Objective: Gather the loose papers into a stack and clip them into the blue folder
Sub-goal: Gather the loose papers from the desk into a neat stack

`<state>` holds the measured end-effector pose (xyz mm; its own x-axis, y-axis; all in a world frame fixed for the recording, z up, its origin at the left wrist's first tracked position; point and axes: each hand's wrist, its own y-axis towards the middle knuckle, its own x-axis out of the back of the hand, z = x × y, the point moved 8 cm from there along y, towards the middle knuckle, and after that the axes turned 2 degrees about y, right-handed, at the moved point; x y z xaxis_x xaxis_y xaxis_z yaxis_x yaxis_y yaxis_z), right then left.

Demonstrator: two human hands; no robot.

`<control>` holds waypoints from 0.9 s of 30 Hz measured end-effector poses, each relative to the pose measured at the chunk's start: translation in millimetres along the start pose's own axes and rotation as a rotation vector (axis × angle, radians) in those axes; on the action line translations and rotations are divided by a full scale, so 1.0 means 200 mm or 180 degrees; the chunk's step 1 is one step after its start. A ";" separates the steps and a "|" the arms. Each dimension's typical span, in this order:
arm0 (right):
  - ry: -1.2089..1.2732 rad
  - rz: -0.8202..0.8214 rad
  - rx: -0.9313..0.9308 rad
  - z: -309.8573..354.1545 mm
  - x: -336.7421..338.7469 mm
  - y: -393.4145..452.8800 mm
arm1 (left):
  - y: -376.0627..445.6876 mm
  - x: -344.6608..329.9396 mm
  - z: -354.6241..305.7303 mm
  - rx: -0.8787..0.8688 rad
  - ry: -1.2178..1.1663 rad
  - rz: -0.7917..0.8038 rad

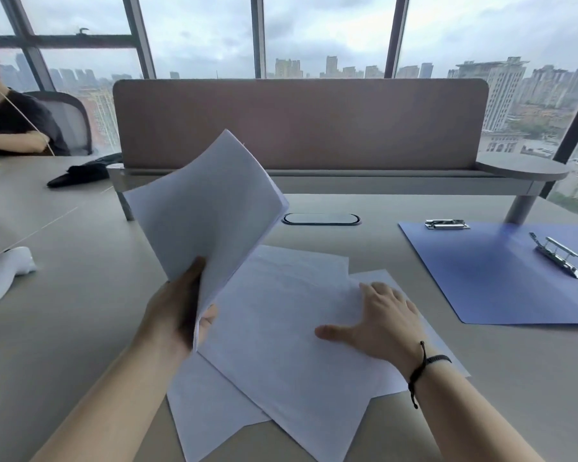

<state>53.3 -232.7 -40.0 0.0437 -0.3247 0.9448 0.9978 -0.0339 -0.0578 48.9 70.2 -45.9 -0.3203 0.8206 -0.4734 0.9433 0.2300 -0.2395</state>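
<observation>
My left hand [177, 311] grips a held sheaf of white sheets [207, 208] by its lower corner, raised and tilted above the desk. Several loose white papers [281, 361] lie fanned out on the desk in front of me. My right hand [377, 318] rests flat on them with fingers spread, holding nothing. The blue folder [501, 281] lies open at the right, apart from the papers, with a metal clip [559, 255] on its right half and a second metal clip [446, 224] at its top edge.
A brown divider screen [301, 125] stands across the back of the desk [80, 295], with a cable port [321, 219] below it. A white object [4, 275] lies at the left edge, a black cloth [80, 176] farther back. Another person [10, 125] sits at far left.
</observation>
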 end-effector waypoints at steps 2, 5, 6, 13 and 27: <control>-0.0109 -0.0148 0.0012 0.01 0.03 0.00 | 0.02 0.03 0.03 0.0233 -0.0197 -0.0048; -0.0155 -0.0321 -0.0025 0.01 0.07 0.00 | 0.00 0.02 0.05 0.0253 -0.0193 -0.0073; -0.0083 -0.0334 -0.0045 0.01 0.07 0.00 | 0.00 0.01 0.05 0.0224 -0.0121 -0.0039; 0.0761 0.0129 -0.0255 -0.04 0.08 0.01 | -0.03 -0.08 0.00 -0.0228 0.0265 0.0126; 0.0452 0.0278 -0.0423 -0.05 0.07 0.00 | -0.06 -0.06 -0.07 -0.0702 0.0781 -0.0290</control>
<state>53.6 -247.2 -29.9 0.1128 -0.4613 0.8800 0.9746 -0.1210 -0.1884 43.5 64.7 -25.4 -0.3987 0.8867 -0.2341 0.9166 0.3938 -0.0696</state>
